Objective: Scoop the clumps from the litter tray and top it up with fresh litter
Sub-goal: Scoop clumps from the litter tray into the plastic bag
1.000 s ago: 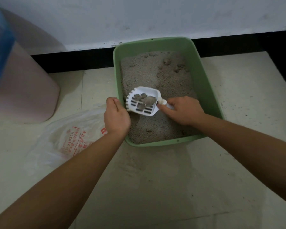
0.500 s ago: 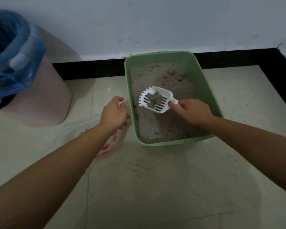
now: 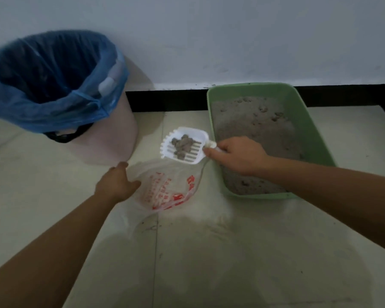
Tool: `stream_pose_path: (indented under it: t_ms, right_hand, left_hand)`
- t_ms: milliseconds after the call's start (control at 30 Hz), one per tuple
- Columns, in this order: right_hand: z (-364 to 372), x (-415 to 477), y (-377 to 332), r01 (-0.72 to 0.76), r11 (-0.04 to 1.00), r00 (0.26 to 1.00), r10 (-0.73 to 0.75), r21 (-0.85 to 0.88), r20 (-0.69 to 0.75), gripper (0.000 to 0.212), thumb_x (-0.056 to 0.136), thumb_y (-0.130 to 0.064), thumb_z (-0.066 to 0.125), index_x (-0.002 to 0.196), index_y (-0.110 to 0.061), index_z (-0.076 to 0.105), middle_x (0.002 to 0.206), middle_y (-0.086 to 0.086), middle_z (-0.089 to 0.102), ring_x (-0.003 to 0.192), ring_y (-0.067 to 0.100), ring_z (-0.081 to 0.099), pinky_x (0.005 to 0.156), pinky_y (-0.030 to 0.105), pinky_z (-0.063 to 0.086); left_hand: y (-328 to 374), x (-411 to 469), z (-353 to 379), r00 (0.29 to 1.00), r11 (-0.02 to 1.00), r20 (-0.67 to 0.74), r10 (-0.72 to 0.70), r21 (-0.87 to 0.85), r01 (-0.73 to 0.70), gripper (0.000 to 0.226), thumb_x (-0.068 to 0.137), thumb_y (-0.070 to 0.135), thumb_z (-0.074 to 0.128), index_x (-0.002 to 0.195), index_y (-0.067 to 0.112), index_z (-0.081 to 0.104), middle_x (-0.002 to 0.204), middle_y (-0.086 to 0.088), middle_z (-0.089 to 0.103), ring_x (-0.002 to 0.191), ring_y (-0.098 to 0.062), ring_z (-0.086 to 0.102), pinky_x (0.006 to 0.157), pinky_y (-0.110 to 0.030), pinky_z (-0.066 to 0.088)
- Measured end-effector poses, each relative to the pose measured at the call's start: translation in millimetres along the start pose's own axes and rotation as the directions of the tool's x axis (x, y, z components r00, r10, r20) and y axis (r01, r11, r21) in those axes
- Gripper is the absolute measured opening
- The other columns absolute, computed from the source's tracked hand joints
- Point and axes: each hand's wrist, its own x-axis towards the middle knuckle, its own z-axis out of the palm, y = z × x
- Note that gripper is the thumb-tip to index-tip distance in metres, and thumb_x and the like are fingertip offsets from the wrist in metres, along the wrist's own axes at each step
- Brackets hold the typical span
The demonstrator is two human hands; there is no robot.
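A green litter tray filled with grey litter stands against the wall at the right. My right hand grips the handle of a white slotted scoop that carries several grey clumps. The scoop hangs left of the tray, above the mouth of a clear plastic bag with red print lying on the floor. My left hand holds the bag's left edge, lifting it slightly.
A pink bin lined with a blue bag stands at the left by the wall. A black skirting strip runs along the wall's base. Pale floor tiles stretch in front.
My right hand carried the loaded scoop left, out of the tray and over the bag. My left hand left the tray's rim and took hold of the bag. The view turned left.
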Motion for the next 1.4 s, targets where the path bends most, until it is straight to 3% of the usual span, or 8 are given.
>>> stream_pose_path:
  t_ms: [167, 433, 667, 833, 967, 1100, 1267, 1400]
  right_hand:
    - [22.1, 1.1, -42.8, 0.115, 0.958, 0.984, -0.074, -0.263, 0.162, 0.064, 0.089, -0.076, 0.034, 0.083, -0.019, 0.063, 0.075, -0.002, 0.061, 0.065, 0.016, 0.057, 0.057, 0.027, 0.040]
    - [20.1, 2.0, -86.3, 0.481, 0.456, 0.838, -0.492, -0.749, 0.238, 0.007, 0.092, -0.015, 0.056, 0.090, -0.019, 0.061, 0.081, -0.001, 0.062, 0.070, 0.018, 0.059, 0.062, 0.031, 0.030]
    - [-12.1, -1.4, -51.2, 0.293, 0.738, 0.917, -0.397, -0.608, -0.041, 0.044, 0.096, -0.060, 0.037, 0.106, -0.024, 0.061, 0.074, -0.007, 0.055, 0.057, 0.013, 0.051, 0.055, 0.024, 0.039]
    - [-42.2, -7.1, -4.2, 0.029, 0.939, 0.962, -0.120, -0.343, -0.247, 0.064, 0.091, -0.075, 0.022, 0.098, -0.025, 0.061, 0.060, -0.008, 0.053, 0.048, 0.006, 0.051, 0.050, 0.019, 0.040]
    - [-51.8, -10.9, 48.8, -0.175, 0.935, 0.951, 0.079, -0.308, -0.300, 0.062, 0.098, -0.067, 0.022, 0.100, -0.016, 0.057, 0.064, -0.003, 0.053, 0.052, 0.014, 0.052, 0.050, 0.022, 0.040]
    - [-56.4, -15.6, 92.9, -0.302, 0.871, 0.948, 0.234, -0.386, -0.215, 0.051, 0.101, -0.053, 0.025, 0.108, -0.015, 0.058, 0.082, 0.004, 0.057, 0.069, 0.024, 0.053, 0.065, 0.033, 0.041]
    - [-66.4, -30.5, 115.1, -0.243, 0.785, 0.970, 0.212, -0.570, -0.121, 0.044, 0.094, -0.055, 0.034, 0.083, -0.020, 0.058, 0.070, 0.001, 0.055, 0.064, 0.019, 0.052, 0.069, 0.033, 0.042]
    - [-80.6, -40.4, 118.5, -0.210, 0.798, 0.966, 0.257, -0.565, 0.005, 0.049, 0.089, -0.062, 0.048, 0.068, -0.018, 0.051, 0.067, 0.002, 0.056, 0.060, 0.014, 0.052, 0.066, 0.030, 0.046]
  left_hand:
    - [-9.0, -4.6, 7.8, 0.985, 0.910, 0.021, -0.173, -0.380, 0.168, 0.017, 0.088, 0.014, 0.057, 0.096, 0.006, 0.070, 0.088, -0.013, 0.072, 0.071, -0.030, 0.070, 0.066, -0.040, 0.061]
    - [3.8, -8.7, 9.8, 0.976, 0.810, 0.135, -0.169, -0.546, 0.215, 0.021, 0.089, 0.005, 0.047, 0.080, -0.002, 0.064, 0.080, -0.024, 0.068, 0.056, -0.036, 0.068, 0.043, -0.032, 0.055]
    - [18.3, -6.8, 10.8, 0.991, 0.970, 0.051, -0.122, -0.206, 0.130, 0.026, 0.085, 0.021, 0.051, 0.106, 0.008, 0.061, 0.105, -0.016, 0.064, 0.088, -0.034, 0.064, 0.074, -0.037, 0.056]
    - [64.5, -12.8, 11.4, 0.938, 0.989, -0.333, 0.098, -0.074, -0.130, 0.053, 0.083, 0.033, 0.058, 0.133, 0.016, 0.049, 0.132, -0.015, 0.047, 0.122, -0.035, 0.041, 0.099, -0.047, 0.035]
    - [119.0, -15.6, 19.4, 0.894, 0.883, -0.411, 0.180, -0.333, -0.331, 0.041, 0.090, 0.034, 0.049, 0.125, 0.014, 0.054, 0.122, -0.012, 0.053, 0.111, -0.031, 0.053, 0.097, -0.044, 0.043]
    - [179.6, -19.6, 40.8, 0.967, 0.827, -0.212, 0.144, -0.511, -0.235, 0.050, 0.098, 0.038, 0.040, 0.136, 0.007, 0.048, 0.129, -0.015, 0.054, 0.114, -0.030, 0.055, 0.098, -0.035, 0.041]
    - [224.2, -31.4, 67.8, 0.984, 0.810, -0.107, 0.139, -0.559, -0.176, 0.045, 0.104, 0.033, 0.025, 0.122, 0.003, 0.055, 0.125, -0.020, 0.055, 0.115, -0.037, 0.052, 0.102, -0.042, 0.039]
    - [233.7, -42.5, 81.3, 0.974, 0.769, -0.213, 0.075, -0.609, -0.192, 0.037, 0.106, 0.025, 0.024, 0.117, 0.007, 0.054, 0.102, -0.008, 0.057, 0.101, -0.029, 0.057, 0.077, -0.027, 0.035]
